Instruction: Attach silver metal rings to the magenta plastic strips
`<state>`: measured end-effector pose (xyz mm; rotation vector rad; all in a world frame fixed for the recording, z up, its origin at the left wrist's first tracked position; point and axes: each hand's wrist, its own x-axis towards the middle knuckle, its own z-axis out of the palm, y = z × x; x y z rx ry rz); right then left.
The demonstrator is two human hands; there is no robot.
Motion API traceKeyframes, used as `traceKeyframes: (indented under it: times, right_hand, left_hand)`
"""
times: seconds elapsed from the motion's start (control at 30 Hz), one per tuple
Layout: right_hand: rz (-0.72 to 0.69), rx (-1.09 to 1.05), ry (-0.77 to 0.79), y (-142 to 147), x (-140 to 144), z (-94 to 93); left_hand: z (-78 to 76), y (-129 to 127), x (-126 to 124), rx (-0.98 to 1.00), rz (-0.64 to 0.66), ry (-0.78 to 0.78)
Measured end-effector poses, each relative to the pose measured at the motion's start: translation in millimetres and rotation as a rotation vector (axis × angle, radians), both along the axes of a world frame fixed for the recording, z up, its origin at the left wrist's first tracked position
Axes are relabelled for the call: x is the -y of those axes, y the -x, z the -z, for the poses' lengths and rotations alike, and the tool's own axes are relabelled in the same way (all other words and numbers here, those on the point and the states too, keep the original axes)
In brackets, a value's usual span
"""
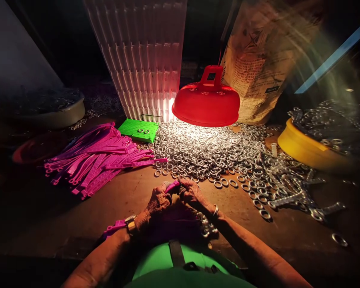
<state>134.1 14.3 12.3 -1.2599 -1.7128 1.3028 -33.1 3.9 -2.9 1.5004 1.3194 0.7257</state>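
My left hand (159, 199) and my right hand (194, 195) meet over the front of the table, fingers closed. Between them is a magenta plastic strip (172, 186), gripped by the left fingers and pinched at its far end by the right. Dark coverings show on some fingertips. Whether a ring is in my right fingers is hidden. Just beyond the hands spreads a heap of silvery metal rings (210, 160). To the left lies a pile of magenta strips (93, 160). More magenta strips (115, 227) lie by my left wrist, and several rings (208, 227) sit below my right wrist.
A red lamp shade (207, 102) hangs low over the rings. Behind stand a ribbed translucent panel (144, 52) and a printed paper sack (252, 68). A green perforated box (138, 130) holds two rings. A yellow basin (300, 148) is right, a pale basin (63, 114) left.
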Motion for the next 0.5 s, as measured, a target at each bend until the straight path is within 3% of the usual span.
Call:
traceKeyframes:
  times: [0.1, 0.33, 0.5]
  right_hand:
    - [0.016, 0.113, -0.142, 1, -3, 7.0]
    - [0.084, 0.384, -0.587, 6, -5, 35.8]
    - [-0.118, 0.492, -0.779, 7, 1, 30.1]
  left_hand:
    - [-2.6, 0, -3, 0.047, -0.007, 0.062]
    - [-2.3, -4, -13, 0.423, -0.082, 0.270]
    - [-13.0, 6, -6, 0.526, -0.047, 0.454]
